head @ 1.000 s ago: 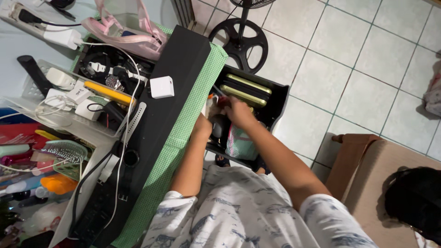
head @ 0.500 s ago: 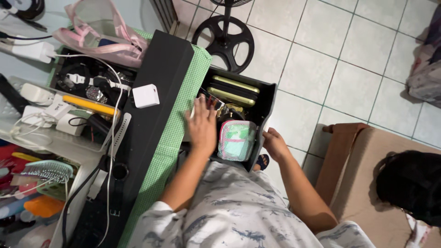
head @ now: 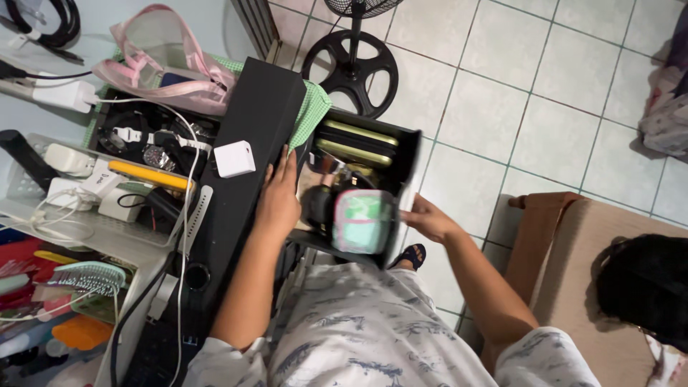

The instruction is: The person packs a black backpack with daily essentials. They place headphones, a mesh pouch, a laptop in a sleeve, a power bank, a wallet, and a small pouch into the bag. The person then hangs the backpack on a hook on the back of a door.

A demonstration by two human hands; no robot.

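Observation:
A black open drawer (head: 410, 154) sits in front of me, between a desk and the tiled floor. It holds flat yellow-and-black cases (head: 355, 142) at the far end, a pink and green mesh pouch (head: 362, 221) at the near end, and dark small items between them. My left hand (head: 276, 204) lies against the drawer's left side, next to a long black box (head: 251, 129). My right hand (head: 426, 217) grips the drawer's right wall near its front corner. The drawer looks slightly tilted.
A white square charger (head: 235, 158) rests on the long black box. Watches and cables fill a tray (head: 143, 140), with a pink bag (head: 168, 64) behind it. A fan base (head: 351, 61) stands on the floor. A brown seat (head: 573, 265) carries a black bag (head: 645, 287).
Both hands came out of the drawer's contents. The left one moved to the drawer's left side, the right one to its right wall. The drawer shifted, and less green checked cloth shows.

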